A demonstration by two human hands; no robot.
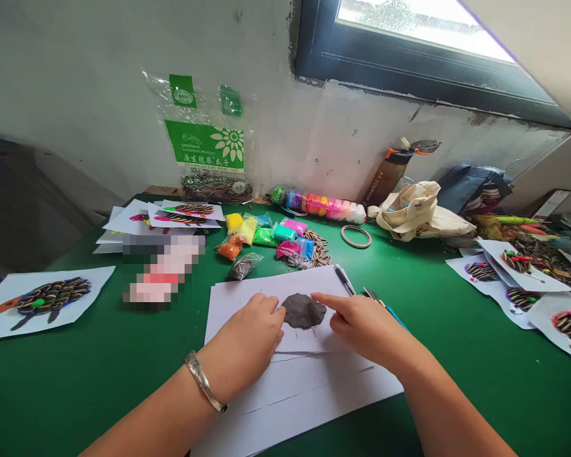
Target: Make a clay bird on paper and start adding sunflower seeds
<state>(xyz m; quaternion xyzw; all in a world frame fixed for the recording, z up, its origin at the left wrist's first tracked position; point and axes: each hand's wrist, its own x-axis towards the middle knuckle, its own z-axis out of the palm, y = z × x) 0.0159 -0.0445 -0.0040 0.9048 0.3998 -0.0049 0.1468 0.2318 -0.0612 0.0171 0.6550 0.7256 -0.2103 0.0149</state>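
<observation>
A flattened dark grey disc of modelling clay point(304, 311) lies on a white sheet of paper point(247, 301) with small pencil marks below it. My left hand point(250, 336), with a silver bangle at the wrist, rests on the paper with its fingertips at the clay's left edge. From the other side, my right hand point(368, 324) points with its index finger stretched out, the tip at the clay's upper right edge. Its other fingers are bent under, and neither hand lifts anything. More white sheets point(309, 406) lie beneath.
A pen point(344, 280) and blue-handled scissors point(385, 306) lie right of the clay. Behind are colourful clay packets point(265, 237), sunflower seeds point(320, 249), a tape roll point(356, 236) and a seed bag point(209, 149). Seed-covered pictures point(52, 298) lie at both sides.
</observation>
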